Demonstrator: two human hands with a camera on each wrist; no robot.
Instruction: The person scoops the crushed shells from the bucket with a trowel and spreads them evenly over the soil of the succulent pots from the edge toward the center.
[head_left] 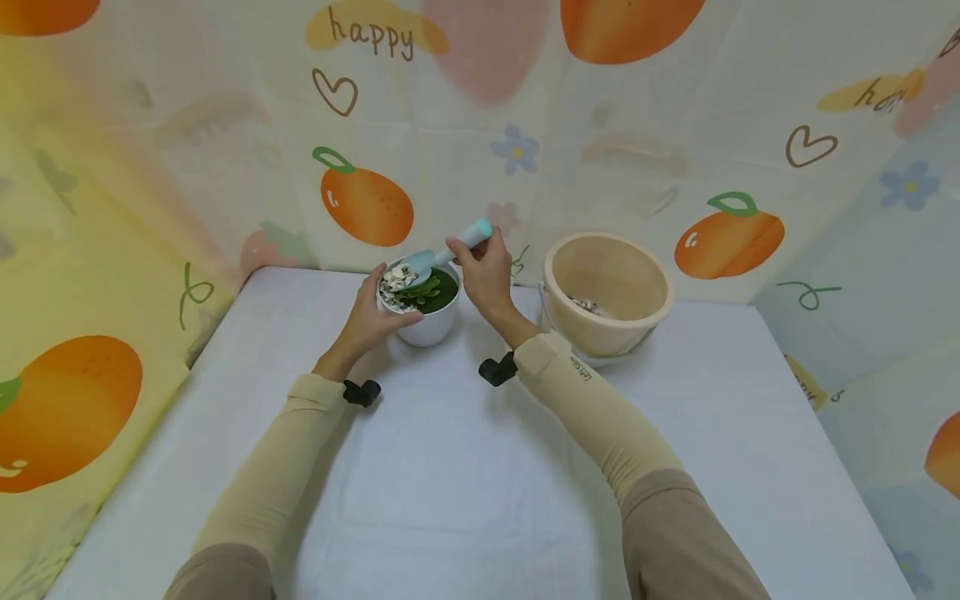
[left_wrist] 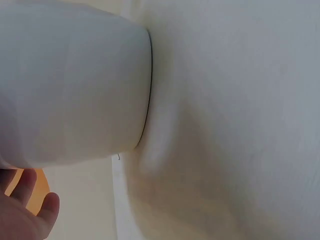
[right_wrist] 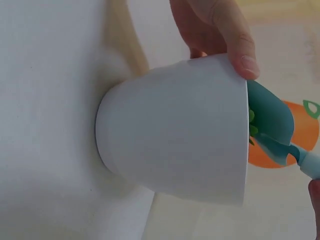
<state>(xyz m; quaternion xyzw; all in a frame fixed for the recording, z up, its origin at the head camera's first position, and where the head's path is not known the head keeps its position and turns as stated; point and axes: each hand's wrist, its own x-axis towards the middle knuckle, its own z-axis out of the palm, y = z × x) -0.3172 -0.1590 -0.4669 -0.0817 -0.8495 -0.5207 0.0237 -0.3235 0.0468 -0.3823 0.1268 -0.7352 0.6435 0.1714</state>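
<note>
A white flowerpot stands on the table with a green succulent and pale pebbles inside. My left hand grips the pot from the left, its thumb at the rim in the right wrist view. With my right hand I hold the handle of a small light-blue trowel. The trowel's blade is tilted over the pot's opening, and white pebbles lie at its tip. In the left wrist view the pot hides most of the left hand.
To the right of my right hand is a larger cream bucket with some pebbles at its bottom. A white cloth covers the table. Behind the table hangs a printed fabric backdrop.
</note>
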